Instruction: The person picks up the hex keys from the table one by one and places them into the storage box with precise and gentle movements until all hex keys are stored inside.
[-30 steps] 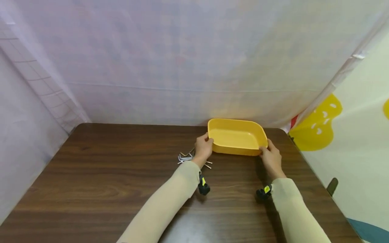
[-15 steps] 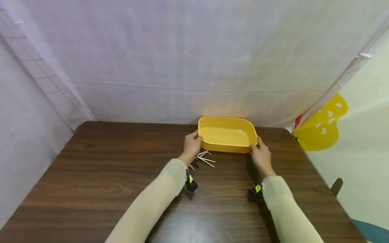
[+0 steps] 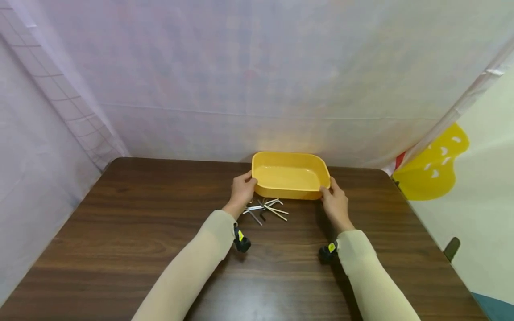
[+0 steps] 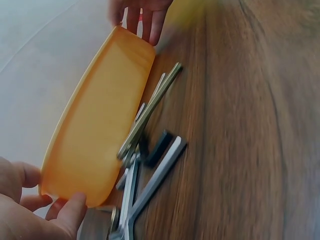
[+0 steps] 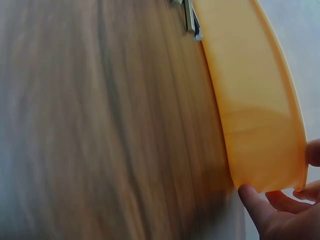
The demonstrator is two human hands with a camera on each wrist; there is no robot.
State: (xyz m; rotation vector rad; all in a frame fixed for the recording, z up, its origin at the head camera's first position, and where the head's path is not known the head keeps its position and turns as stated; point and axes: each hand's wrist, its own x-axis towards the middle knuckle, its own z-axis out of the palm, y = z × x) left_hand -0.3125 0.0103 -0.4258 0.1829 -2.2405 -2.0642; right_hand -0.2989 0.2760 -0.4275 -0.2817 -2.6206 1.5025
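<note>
A yellow plastic bin [image 3: 291, 195], shallow with rounded corners, is at the table's back edge, and nothing shows inside it. My left hand [image 3: 242, 191] grips its left end, thumb and fingers at the rim and wall in the left wrist view. At the opposite end, my right hand [image 3: 335, 205] holds the right corner, with fingertips on the end wall in the right wrist view. A loose pile of several hex keys [image 3: 265, 207], silver, brass-toned and black, lies just in front of the bin, near my left hand. Up close, the hex keys [image 4: 155, 182] overlap the bin's lower edge.
The dark wood-grain table [image 3: 160, 232] has a pale curtain [image 3: 225, 80] hanging right behind its back edge. A white cloth with a yellow printed shape [image 3: 431, 167] hangs along the right side. Small black wrist cameras [image 3: 242, 244] sit below both sleeves.
Both hands have slid the yellow bin left along the back of the table, so it now stands behind the hex keys. The head view has shifted slightly, and more of the keys shows.
</note>
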